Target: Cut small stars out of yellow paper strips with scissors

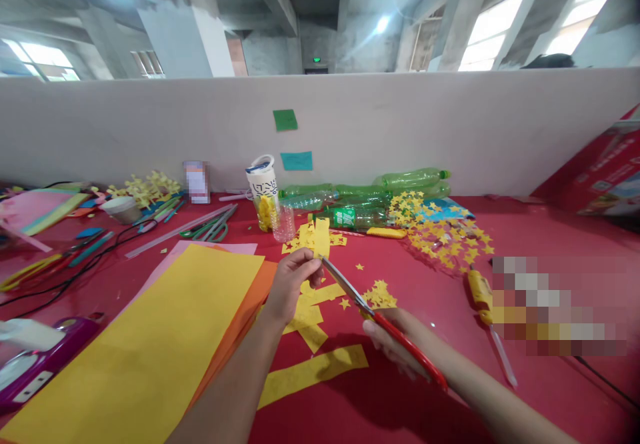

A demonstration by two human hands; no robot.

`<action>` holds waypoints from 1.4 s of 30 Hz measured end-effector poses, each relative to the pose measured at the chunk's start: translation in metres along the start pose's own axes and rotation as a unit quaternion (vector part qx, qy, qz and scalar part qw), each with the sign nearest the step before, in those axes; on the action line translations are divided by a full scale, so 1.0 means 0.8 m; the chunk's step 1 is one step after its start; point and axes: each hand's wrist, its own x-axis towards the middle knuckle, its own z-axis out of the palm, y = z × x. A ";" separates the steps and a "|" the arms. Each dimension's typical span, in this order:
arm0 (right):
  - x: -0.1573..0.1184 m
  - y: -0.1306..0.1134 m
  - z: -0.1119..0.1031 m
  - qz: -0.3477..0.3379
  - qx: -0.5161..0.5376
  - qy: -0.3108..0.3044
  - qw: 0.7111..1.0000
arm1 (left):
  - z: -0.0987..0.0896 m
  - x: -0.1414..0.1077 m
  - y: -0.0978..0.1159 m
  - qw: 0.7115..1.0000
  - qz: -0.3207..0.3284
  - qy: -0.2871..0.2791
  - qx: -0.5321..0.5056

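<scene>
My left hand (297, 279) pinches the lower end of a yellow paper strip (323, 232) held upright over the table. In my right hand (395, 341) is a pair of scissors (350, 289) with red handles, its blade tips touching the paper beside my left fingertips. Below the hands lie loose yellow paper strips (315, 366) and offcuts. A small pile of yellow paper stars (381, 295) sits just beyond my right hand, with a few single stars nearby.
Large yellow paper sheets (195, 304) cover the left side. Green plastic bottles (360, 216) lie along the white partition (360, 131). A bunch of yellow stars (445, 234) and a yellow glue gun (481, 294) are on the right. A purple power strip (55, 357) lies at left.
</scene>
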 end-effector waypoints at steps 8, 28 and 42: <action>-0.003 -0.003 0.007 -0.017 0.013 0.004 1.000 | 0.003 -0.002 -0.003 1.000 0.017 -0.017 0.016; -0.004 -0.010 0.017 0.031 0.009 0.052 0.998 | 0.002 -0.002 -0.008 0.999 0.015 -0.027 0.014; -0.002 -0.015 0.016 0.025 -0.026 0.064 0.997 | 0.003 -0.002 -0.007 1.000 -0.005 -0.010 -0.025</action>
